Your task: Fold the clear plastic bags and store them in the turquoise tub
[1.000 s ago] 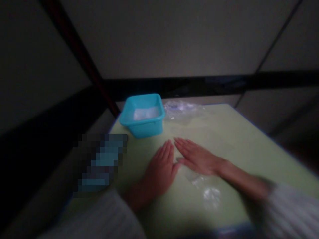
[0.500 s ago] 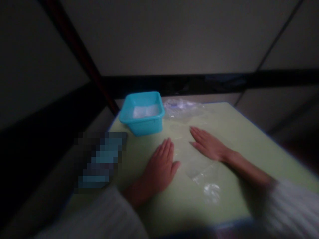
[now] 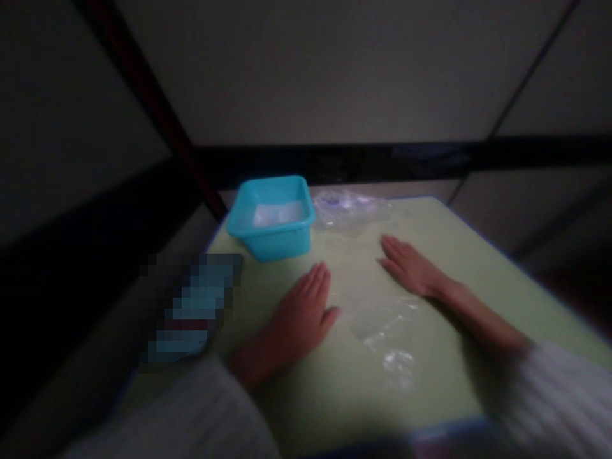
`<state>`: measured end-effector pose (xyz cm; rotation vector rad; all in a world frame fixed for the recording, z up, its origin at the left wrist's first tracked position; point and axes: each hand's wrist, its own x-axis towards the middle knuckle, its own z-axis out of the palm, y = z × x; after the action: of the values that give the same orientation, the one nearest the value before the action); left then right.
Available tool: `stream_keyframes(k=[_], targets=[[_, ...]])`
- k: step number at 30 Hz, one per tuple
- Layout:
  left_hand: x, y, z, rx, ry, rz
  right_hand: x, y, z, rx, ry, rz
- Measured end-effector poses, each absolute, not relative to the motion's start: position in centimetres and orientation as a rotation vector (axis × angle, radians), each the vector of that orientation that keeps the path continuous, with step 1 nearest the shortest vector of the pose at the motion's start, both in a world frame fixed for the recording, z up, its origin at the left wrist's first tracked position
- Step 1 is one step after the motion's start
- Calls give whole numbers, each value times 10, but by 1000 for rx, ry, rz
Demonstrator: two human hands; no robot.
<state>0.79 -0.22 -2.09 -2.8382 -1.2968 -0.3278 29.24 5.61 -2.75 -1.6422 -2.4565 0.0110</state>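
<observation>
A clear plastic bag (image 3: 382,325) lies flat on the pale green table, its creases shining near the front. My left hand (image 3: 302,313) rests palm down at the left of the bag, fingers stretched out and thumb apart. On the other side, my right hand (image 3: 412,266) is also palm down with its fingers extended, at the bag's upper right. Neither hand grips anything. The bag's exact edges are hard to make out in the dim light, so I cannot tell how far it reaches under the hands.
Behind my left hand stands a turquoise plastic basket (image 3: 278,244) with white sheet-like contents. A crumpled clear plastic heap (image 3: 351,207) lies beside it at the table's (image 3: 449,357) back. A phone-like, pixelated object (image 3: 196,312) lies at the left edge. Walls rise behind.
My right hand has slid outward to the right and slightly away from me. The left hand has shifted slightly left. Both stay flat.
</observation>
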Motion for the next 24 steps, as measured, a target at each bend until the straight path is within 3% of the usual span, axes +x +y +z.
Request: stream_keyframes(k=[10, 16, 24], targets=[[4, -5, 2, -3050, -1087, -675, 282, 56, -27, -1697, -2426, -6], [15, -24, 8, -3374, -653, -359, 282, 56, -25, -1698, -2441, -10], [6, -20, 8, -3310, -461, -484, 281, 55, -23, -1714, -2455, -39]])
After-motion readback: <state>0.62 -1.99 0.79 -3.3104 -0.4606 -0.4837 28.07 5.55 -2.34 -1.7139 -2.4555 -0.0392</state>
